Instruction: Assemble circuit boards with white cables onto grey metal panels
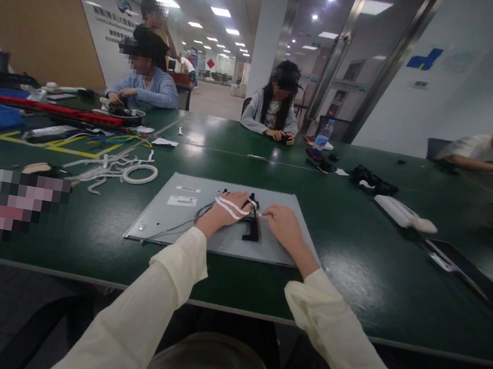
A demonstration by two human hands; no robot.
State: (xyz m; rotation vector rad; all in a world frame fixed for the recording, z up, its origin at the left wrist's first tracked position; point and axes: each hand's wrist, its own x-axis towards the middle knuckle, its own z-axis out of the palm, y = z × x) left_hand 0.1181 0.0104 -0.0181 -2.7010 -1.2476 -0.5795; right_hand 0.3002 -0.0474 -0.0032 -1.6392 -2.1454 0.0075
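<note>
Panel (227,241) lies beneath left fingers (245,199) and right fingers (273,210).

Both forearms reach forward and angle inward, the left forearm (131,310) from lower left and the right forearm (359,361) from lower right, in loose cream sleeves (179,261) that end short of the bare wrists (308,262). The left hand (234,206) lies palm down, its back upward and its fingers pointing away and slightly right. Just beside it, the right hand (284,225) turns leftward, fingers bent, fingertips (270,211) drawn together near the thumb.
</note>
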